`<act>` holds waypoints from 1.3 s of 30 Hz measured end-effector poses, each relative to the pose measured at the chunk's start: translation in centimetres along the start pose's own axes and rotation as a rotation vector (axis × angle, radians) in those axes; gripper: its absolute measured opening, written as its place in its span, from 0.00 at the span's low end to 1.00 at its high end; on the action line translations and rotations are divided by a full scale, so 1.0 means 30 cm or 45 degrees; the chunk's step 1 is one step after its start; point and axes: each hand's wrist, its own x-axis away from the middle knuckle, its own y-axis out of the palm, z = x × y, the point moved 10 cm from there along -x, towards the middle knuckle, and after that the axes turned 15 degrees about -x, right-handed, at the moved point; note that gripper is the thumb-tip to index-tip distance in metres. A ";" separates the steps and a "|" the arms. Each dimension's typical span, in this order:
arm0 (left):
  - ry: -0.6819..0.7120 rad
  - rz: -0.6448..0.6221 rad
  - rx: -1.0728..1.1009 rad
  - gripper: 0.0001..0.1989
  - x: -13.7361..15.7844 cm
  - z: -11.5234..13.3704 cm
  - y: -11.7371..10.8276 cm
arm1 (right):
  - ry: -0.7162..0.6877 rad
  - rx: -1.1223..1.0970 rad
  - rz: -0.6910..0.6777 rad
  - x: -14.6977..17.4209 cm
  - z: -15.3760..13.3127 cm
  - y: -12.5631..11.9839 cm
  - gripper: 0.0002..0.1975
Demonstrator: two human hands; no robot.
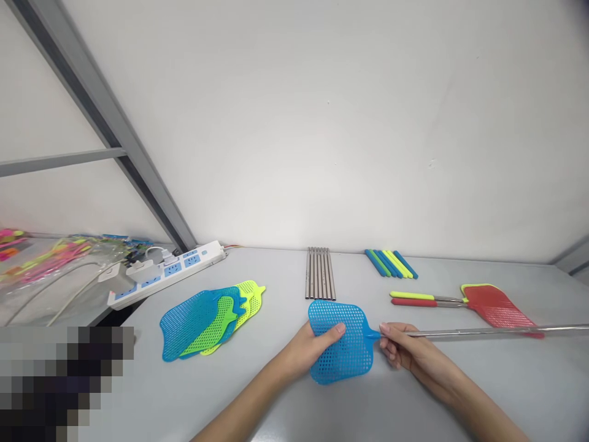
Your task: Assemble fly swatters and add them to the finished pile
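My left hand (309, 350) grips a blue perforated fly swatter head (345, 353), its thumb lying over the mesh. At the head's narrow neck, my right hand (409, 350) pinches the end of a long silver telescopic rod (488, 332). The rod stretches to the right past the frame edge, and its tip meets the blue neck at my right fingers. Whether the rod is seated in the neck is hidden by those fingers. Behind the rod lie two swatters with handles, a red swatter (497, 305) and a yellow one (411, 296) mostly beneath it.
Left on the table (175, 405) is a pile of blue, green and yellow swatter heads (193, 325). Several short metal rods (321, 273) and coloured grips (391, 264) lie near the wall. A power strip (168, 274) and plastic bags (59, 258) are at the far left.
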 end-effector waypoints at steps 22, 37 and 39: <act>0.063 -0.096 -0.037 0.18 0.011 0.032 0.024 | 0.026 -0.048 0.064 0.006 0.003 -0.014 0.14; 0.031 0.001 0.048 0.17 0.009 0.030 0.005 | 0.020 -0.033 0.065 0.008 -0.006 0.000 0.14; 0.029 0.004 0.107 0.17 0.011 0.038 0.006 | 0.021 -0.012 0.058 0.011 -0.007 0.004 0.15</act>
